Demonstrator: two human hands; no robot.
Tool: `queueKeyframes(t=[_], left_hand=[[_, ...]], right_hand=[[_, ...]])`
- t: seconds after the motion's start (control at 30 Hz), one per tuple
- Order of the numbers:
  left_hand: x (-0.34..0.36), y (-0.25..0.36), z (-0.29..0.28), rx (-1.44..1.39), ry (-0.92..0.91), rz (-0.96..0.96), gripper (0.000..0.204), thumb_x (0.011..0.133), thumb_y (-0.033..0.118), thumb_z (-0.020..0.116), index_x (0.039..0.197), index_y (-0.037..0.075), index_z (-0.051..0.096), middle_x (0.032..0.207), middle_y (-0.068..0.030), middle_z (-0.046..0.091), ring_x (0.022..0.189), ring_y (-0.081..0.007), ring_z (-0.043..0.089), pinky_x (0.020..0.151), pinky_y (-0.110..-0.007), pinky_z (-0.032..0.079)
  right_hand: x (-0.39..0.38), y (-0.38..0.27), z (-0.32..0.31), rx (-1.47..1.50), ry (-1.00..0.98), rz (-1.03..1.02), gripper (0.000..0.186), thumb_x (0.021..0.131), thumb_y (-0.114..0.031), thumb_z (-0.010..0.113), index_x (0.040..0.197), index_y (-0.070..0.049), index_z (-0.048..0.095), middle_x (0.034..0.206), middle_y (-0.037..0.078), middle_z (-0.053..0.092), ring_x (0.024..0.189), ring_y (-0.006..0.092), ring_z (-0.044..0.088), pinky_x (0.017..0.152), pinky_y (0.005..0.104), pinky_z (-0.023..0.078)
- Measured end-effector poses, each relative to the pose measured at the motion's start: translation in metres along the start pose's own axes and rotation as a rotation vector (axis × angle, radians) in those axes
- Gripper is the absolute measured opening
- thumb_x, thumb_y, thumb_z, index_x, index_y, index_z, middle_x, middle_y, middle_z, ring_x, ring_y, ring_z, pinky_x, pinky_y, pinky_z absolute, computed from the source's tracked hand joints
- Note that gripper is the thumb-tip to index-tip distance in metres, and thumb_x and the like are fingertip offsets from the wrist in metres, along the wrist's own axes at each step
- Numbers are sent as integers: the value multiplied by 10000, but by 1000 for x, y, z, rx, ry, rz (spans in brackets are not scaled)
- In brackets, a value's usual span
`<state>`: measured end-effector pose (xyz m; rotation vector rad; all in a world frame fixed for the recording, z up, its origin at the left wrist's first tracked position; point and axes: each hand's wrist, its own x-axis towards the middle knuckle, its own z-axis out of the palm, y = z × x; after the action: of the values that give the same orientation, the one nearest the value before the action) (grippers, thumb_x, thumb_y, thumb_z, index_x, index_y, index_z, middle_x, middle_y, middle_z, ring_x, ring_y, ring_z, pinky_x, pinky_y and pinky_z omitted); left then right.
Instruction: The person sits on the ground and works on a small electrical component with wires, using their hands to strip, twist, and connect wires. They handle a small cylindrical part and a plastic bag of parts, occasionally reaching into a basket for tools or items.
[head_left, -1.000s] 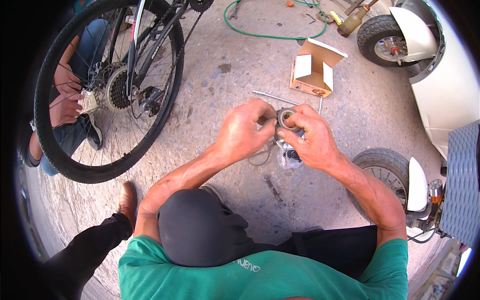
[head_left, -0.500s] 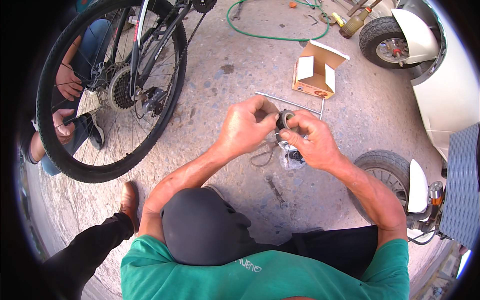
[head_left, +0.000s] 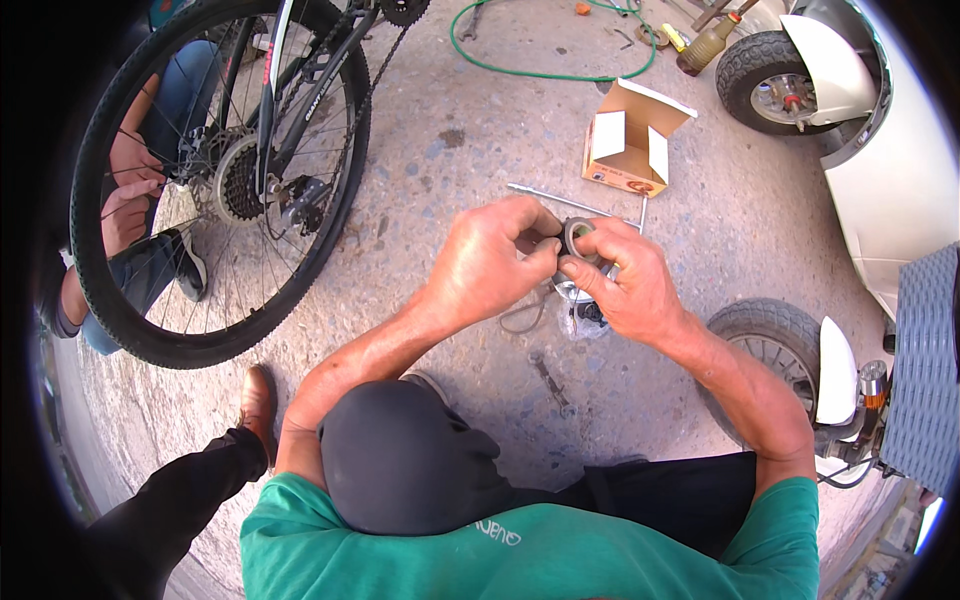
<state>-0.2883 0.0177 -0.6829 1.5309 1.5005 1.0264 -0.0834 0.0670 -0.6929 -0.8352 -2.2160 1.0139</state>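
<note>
A small roll of black tape [head_left: 579,234] with a pale inner ring is between my two hands, above the concrete floor. My right hand [head_left: 638,282] grips the roll, with fingers at its ring and the thumb below. At the roll's left side my left hand [head_left: 488,252] is pinched, thumb against forefinger; whether it has the tape's loose end cannot be made out. Underneath, partly covered by my right hand, lies a clear plastic bag [head_left: 580,322] with dark parts. A thin wire loop [head_left: 522,320] is beside it. Behind my fingers rests a metal T-handle wrench [head_left: 538,191].
An open cardboard box [head_left: 627,165] stands beyond my hands. Left is a bicycle wheel [head_left: 352,215], with a co-worker's hands [head_left: 130,195] behind its spokes. Another person's shoe [head_left: 258,400] is nearby. A white vehicle [head_left: 870,220] fills the right. Farther off lie a green hose [head_left: 520,70] and bottle [head_left: 708,45].
My hands stay at the tape roll, with only slight finger shifts. Behind the bicycle wheel, the co-worker's lower hand has risen to meet the other, one finger pointing toward the hub.
</note>
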Motion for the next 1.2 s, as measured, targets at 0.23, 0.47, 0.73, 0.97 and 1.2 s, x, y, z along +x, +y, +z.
queueKeyframes(t=[0.23,0.47,0.73,0.97,1.2], left_hand=[[0,-4,2,53,21,50,113,856,14,713,966,-10,702,901,-99,738,854,-165,735,774,-307,590],[2,-7,3,-71,43,-25,112,880,1,690,989,-22,704,932,-88,741,866,-156,723,807,-308,583],[1,-8,-3,-59,41,107,205,872,8,733,1076,-14,726,983,-87,734,928,-177,704,843,-325,561],[0,-2,-1,131,59,261,103,839,12,738,923,0,680,876,-104,693,816,-248,695,742,-360,542],[0,1,-2,70,61,88,122,807,69,694,885,-5,637,811,-167,681,737,-302,691,666,-398,544]], right_hand=[[-1,-3,3,48,-9,61,206,876,-123,776,975,33,685,923,138,646,793,254,641,670,378,507],[2,-5,4,74,-44,128,250,902,-178,768,990,39,681,929,131,652,775,228,654,676,351,526],[7,-6,-2,66,-9,165,259,889,-177,784,989,39,683,974,125,662,772,211,666,675,328,536],[4,-10,-7,-175,34,-62,240,823,-145,819,961,10,699,1032,156,677,854,318,682,719,396,548],[6,-14,-4,-63,9,-28,243,838,-148,812,973,21,701,1037,155,677,862,309,695,705,385,557]])
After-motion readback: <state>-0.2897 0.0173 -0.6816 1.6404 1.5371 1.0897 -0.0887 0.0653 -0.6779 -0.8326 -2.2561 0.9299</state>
